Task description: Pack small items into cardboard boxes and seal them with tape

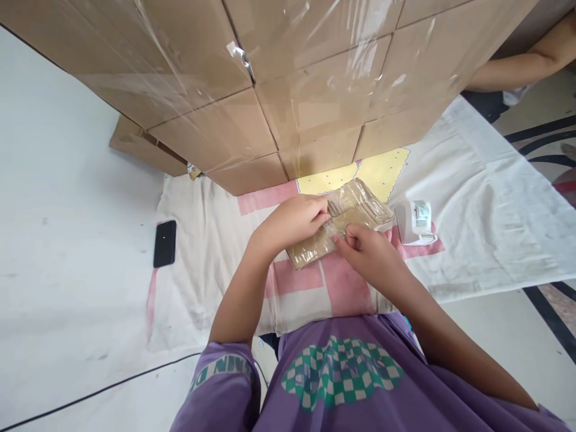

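A flat brown packet [310, 248], apparently cardboard, lies in front of me under shiny clear tape or plastic. Its upper part [360, 198] is wrinkled and looks folded. My left hand [306, 217] is closed, with its curled fingertips pinching at the packet's middle. Thumb and bent fingers of my right hand [362, 245] are closed at the packet's lower right side. What exactly each hand pinches, wrap or board, is too small to tell. To the right of the packet stands a white tape dispenser-like object [414, 222] with a printed label.
A tall stack of taped cardboard boxes [310, 90] rises just beyond the packet. A black phone [164, 243] lies at the left on the patterned cloth [216, 240]. Another person's arm [517, 69] shows at the upper right. A dark cable [112, 381] runs at lower left.
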`<control>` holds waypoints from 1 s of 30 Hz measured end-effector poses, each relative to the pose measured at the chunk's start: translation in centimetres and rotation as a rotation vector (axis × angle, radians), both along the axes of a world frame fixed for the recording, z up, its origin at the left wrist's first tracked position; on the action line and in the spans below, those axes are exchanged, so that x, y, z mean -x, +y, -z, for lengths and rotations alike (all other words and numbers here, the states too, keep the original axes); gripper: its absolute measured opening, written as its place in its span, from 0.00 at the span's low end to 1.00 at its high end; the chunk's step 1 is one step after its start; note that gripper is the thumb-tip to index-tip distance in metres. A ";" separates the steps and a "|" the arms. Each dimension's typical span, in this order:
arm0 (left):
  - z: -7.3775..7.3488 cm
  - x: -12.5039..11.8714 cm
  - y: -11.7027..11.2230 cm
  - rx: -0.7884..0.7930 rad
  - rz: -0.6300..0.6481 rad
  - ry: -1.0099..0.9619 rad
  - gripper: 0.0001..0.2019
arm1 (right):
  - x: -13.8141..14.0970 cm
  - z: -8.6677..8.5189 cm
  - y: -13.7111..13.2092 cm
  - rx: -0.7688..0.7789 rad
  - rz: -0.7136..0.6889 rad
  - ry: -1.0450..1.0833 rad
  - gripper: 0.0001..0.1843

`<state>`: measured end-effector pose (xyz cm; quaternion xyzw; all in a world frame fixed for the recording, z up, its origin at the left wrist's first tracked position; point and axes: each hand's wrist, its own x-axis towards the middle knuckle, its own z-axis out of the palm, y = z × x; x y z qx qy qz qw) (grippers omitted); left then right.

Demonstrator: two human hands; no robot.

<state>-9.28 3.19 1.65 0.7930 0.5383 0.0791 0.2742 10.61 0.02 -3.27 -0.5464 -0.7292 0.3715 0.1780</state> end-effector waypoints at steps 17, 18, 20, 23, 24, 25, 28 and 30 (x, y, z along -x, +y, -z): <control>-5.0 3.7 -1.3 0.069 0.066 -0.326 0.12 | -1.2 0.0 0.9 0.138 -0.142 0.093 0.17; -5.4 3.3 -1.1 0.113 0.116 -0.314 0.12 | -1.2 0.0 1.0 0.149 -0.146 0.112 0.17; -5.7 2.3 -0.2 0.173 0.175 -0.252 0.11 | -1.2 0.1 1.1 0.166 -0.153 0.136 0.17; -5.0 1.3 1.5 0.218 0.165 -0.105 0.11 | -1.5 0.1 1.2 0.192 -0.179 0.153 0.17; -4.6 1.1 2.0 0.244 0.158 -0.074 0.11 | -1.6 0.1 1.2 0.201 -0.192 0.159 0.16; -4.1 1.0 2.4 0.273 0.150 -0.053 0.11 | -1.8 0.1 1.3 0.210 -0.203 0.168 0.16; -2.9 1.1 3.3 0.316 0.139 -0.018 0.12 | -2.1 0.1 1.4 0.239 -0.227 0.215 0.17; -2.3 1.3 3.6 0.291 0.129 0.008 0.12 | -2.3 0.0 1.5 0.257 -0.237 0.240 0.18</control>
